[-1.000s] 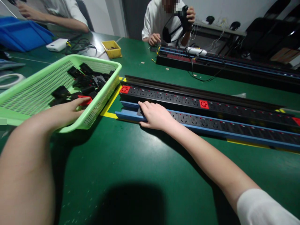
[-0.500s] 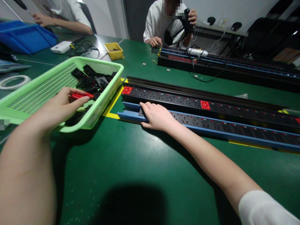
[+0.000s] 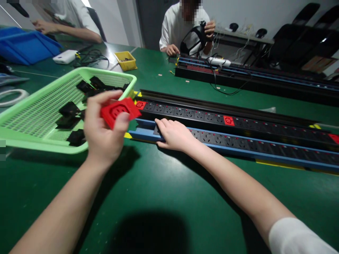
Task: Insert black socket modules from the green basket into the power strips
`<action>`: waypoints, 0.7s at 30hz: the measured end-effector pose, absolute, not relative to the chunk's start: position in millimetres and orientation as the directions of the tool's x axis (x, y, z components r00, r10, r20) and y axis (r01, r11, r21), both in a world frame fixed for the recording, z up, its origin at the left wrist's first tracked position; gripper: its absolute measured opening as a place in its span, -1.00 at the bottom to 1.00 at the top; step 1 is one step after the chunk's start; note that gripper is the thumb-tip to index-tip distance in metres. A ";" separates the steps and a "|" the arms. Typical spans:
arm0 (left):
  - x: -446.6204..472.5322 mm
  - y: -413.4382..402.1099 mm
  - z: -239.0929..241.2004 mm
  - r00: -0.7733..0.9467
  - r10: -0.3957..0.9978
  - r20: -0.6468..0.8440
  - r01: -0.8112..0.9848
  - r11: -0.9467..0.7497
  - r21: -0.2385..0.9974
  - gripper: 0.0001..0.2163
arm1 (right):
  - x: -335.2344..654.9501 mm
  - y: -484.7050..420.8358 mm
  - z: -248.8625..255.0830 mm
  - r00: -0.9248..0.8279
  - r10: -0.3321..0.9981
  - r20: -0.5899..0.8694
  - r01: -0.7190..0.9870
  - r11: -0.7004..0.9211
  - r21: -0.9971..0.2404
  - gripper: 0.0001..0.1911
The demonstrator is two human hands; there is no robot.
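Note:
Between the thumb and fingers of my left hand point(image 3: 103, 130) is a red socket module point(image 3: 120, 112), held up in front of the basket's right end. My right hand point(image 3: 176, 135) lies over the left end of the row of black sockets point(image 3: 219, 138) in the blue channel point(image 3: 144, 134), fingers resting on it; whether they grip is hidden. Behind it runs a black power strip point(image 3: 180, 112) with black sockets and red ones, such as the red socket point(image 3: 229, 120). The green basket point(image 3: 34, 102) holds several black socket modules point(image 3: 69, 110).
A yellow bin point(image 3: 126, 61) and a blue bin point(image 3: 29, 46) stand farther back. A co-worker point(image 3: 169, 30) sits opposite, beside another long strip point(image 3: 254, 86) with a cable. A second person point(image 3: 79, 23) is at upper left. White tape roll point(image 3: 16, 98) lies at left.
My left hand has come up out of the basket and moved right, carrying the red socket module. My right hand stays on the socket row. The view has shifted slightly.

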State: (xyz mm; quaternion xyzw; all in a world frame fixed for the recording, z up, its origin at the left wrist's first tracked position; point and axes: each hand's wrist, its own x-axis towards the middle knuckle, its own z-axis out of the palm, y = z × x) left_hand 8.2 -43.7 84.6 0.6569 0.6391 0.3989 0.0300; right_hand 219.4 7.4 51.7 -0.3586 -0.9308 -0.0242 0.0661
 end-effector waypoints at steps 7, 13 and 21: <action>7.8 -33.7 24.1 -0.133 0.787 0.603 0.753 -0.315 0.577 -0.67 | 219.8 7.4 51.4 -0.735 0.665 0.135 0.670 0.742 -0.009 -0.20; 5.2 -21.0 6.4 -0.262 0.761 0.594 0.660 -0.308 0.685 -0.71 | 219.4 7.0 50.3 -0.738 0.655 0.160 0.664 0.748 -0.002 -0.21; -3.2 -5.8 -0.4 -0.375 0.795 0.476 0.517 -0.247 0.820 -0.60 | 219.2 7.9 50.3 -0.740 0.659 0.137 0.666 0.746 0.004 -0.21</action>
